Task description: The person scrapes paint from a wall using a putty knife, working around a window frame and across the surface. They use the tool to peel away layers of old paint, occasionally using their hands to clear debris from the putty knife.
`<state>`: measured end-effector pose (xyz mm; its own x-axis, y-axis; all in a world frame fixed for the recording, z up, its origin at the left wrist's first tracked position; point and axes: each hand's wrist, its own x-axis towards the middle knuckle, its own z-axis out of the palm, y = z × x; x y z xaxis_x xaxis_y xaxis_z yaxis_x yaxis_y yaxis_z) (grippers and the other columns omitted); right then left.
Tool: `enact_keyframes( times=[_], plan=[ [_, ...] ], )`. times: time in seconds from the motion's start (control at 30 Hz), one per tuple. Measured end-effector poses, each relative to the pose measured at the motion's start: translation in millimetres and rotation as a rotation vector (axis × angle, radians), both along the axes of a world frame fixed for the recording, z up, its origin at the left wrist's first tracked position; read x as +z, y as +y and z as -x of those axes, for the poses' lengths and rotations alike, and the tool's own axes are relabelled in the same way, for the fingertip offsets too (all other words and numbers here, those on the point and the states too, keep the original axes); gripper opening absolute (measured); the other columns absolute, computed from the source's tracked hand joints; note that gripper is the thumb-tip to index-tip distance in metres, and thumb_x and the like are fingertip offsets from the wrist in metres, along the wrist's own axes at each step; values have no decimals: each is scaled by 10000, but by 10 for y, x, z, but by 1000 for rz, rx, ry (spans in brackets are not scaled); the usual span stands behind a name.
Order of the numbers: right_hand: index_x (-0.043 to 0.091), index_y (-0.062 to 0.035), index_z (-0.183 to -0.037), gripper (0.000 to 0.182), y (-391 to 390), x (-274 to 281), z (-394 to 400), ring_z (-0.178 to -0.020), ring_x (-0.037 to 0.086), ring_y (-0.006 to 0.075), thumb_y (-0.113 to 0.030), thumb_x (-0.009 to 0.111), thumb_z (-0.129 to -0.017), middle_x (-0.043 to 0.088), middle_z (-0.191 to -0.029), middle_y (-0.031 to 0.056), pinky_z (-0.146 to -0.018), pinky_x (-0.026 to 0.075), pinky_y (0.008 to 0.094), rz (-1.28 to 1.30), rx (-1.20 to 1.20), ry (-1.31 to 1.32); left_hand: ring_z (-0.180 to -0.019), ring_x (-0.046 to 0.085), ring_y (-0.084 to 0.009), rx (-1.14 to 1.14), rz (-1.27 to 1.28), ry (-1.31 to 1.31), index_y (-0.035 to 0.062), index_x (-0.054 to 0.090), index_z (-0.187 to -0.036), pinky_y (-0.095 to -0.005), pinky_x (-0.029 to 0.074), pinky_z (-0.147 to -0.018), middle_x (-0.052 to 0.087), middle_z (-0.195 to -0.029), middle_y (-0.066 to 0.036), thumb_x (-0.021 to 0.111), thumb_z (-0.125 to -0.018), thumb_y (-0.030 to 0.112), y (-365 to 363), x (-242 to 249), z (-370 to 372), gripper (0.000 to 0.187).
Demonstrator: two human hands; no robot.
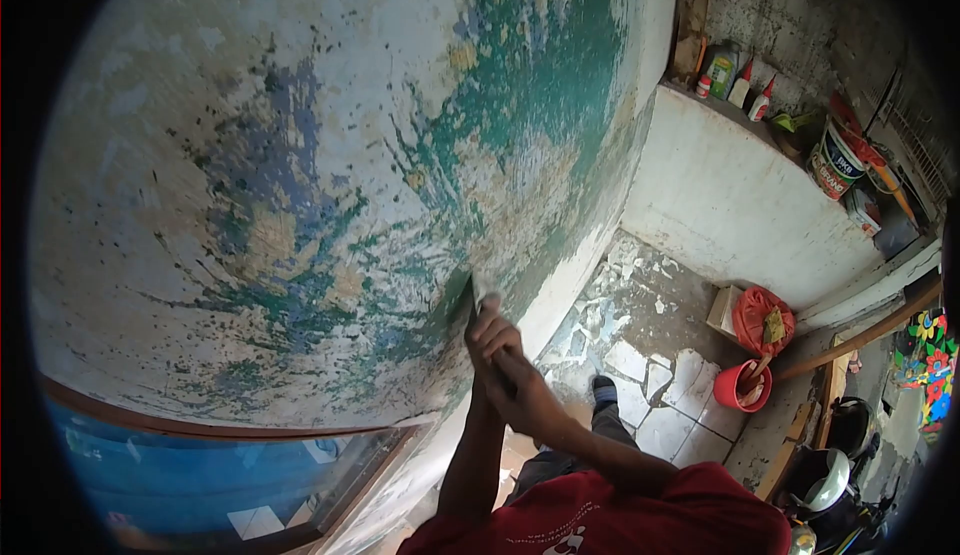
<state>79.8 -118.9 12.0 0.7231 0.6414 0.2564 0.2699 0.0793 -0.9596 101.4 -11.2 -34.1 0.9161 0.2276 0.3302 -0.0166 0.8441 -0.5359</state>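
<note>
Both hands are close together at the lower right part of a wall (340,75) with peeling white, green and purple paint. My left hand (480,340) and my right hand (510,365) overlap, with their fingers closed around a thin scraper-like tool (479,285). The tool's tip touches or nearly touches the wall beside a green patch. Its handle is hidden by the fingers, and which hand grips it more is hard to make out.
Broken tiles and paint flakes litter the floor (655,280). A red bucket (742,386) and a red bag (764,320) stand at the right. Bottles (722,73) and a paint bucket (835,163) sit on a ledge. A blue-paned window (200,475) lies at lower left.
</note>
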Motion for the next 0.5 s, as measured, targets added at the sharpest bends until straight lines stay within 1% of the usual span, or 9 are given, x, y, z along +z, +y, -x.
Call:
enact_keyframes(
  times=[0.03, 0.1, 0.17, 0.2, 0.23, 0.3, 0.37, 0.4, 0.5],
  plan=[
    [481, 61, -1095, 317, -8, 69, -61, -926, 565, 344, -22, 572, -803, 509, -1010, 238, -767, 460, 375, 29, -5, 49, -480, 433, -120, 9, -26, 101, -75, 396, -1027, -238, 435, -482, 453, -632, -65, 288, -971, 104, -40, 164, -65, 217],
    [473, 53, -1086, 314, -16, 37, -104, -931, 563, 365, -5, 570, -792, 506, -978, 247, -755, 460, 378, 56, 24, 33, -479, 445, -125, 15, -13, 123, -75, 394, -1033, -234, 436, -471, 452, -621, -60, 292, -974, 112, -65, 99, -113, 220],
    [469, 55, -1096, 326, -40, -137, 20, -933, 560, 379, 2, 568, -790, 507, -974, 248, -746, 460, 378, 14, 28, -30, -472, 463, -129, 72, -64, 38, -79, 396, -1040, -229, 439, -449, 469, -609, -61, 294, -976, 117, -45, -139, 23, 230],
    [473, 57, -1088, 318, -70, -208, 111, -933, 555, 406, 1, 571, -791, 504, -991, 256, -749, 462, 389, 47, 65, 2, -414, 475, -111, 105, -65, 74, -57, 399, -996, -208, 438, -392, 493, -584, -48, 338, -965, 109, -11, -308, 127, 179],
    [472, 60, -1109, 336, -9, -238, 148, -948, 561, 412, -1, 570, -794, 505, -1007, 266, -761, 464, 390, -26, 51, -50, -398, 474, -111, 126, -67, 82, -64, 397, -996, -209, 436, -373, 499, -580, -51, 336, -964, 104, -9, -313, 179, 181],
    [462, 69, -1143, 366, 7, -203, 123, -958, 565, 409, -3, 565, -799, 510, -1016, 268, -779, 466, 380, 14, 52, -20, -419, 471, -110, 66, -34, 84, -56, 398, -997, -214, 440, -408, 488, -585, -45, 343, -960, 97, 16, -252, 149, 167],
    [467, 72, -1128, 349, -8, -45, -68, -957, 568, 403, -6, 562, -801, 515, -1010, 260, -781, 466, 376, 118, 60, 104, -444, 464, -113, -6, 7, 128, -46, 400, -998, -221, 439, -453, 477, -591, -38, 344, -959, 99, -28, -31, -49, 161],
    [477, 64, -1071, 292, 6, -11, -103, -922, 567, 404, -10, 561, -801, 516, -975, 246, -765, 467, 385, 25, -48, 55, -461, 458, -116, -7, -12, 172, -39, 401, -1000, -224, 433, -485, 467, -598, -32, 357, -953, 97, -43, -21, -119, 150],
    [486, 54, -1063, 285, -49, -193, -52, -904, 567, 409, -13, 566, -798, 519, -961, 241, -757, 467, 391, 60, 7, -8, -481, 456, -120, 57, -60, 54, -69, 404, -1035, -232, 431, -457, 458, -605, -52, 299, -970, 136, -55, -178, -59, 239]
  ],
)
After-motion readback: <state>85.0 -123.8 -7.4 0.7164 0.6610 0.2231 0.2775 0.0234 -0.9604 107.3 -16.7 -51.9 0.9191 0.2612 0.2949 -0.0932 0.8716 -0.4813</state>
